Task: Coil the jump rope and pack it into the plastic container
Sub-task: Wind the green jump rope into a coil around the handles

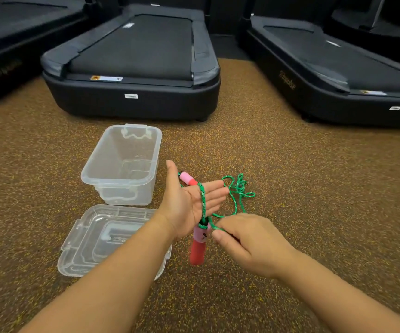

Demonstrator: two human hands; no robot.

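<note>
My left hand (186,200) is held flat, palm up, fingers together, with the green jump rope (234,200) draped across the palm. One pink-and-red handle (198,246) hangs below the heel of that hand; the other handle (187,178) shows behind the fingers. My right hand (247,241) pinches the green cord just right of the hanging handle. Loose cord lies tangled on the floor beyond my fingers. The clear plastic container (122,164) stands open and empty to the left.
The container's clear lid (103,241) lies upside down on the speckled brown floor (290,188), under my left forearm. Black treadmills (134,68) stand across the back, one straight ahead, others at the left and right.
</note>
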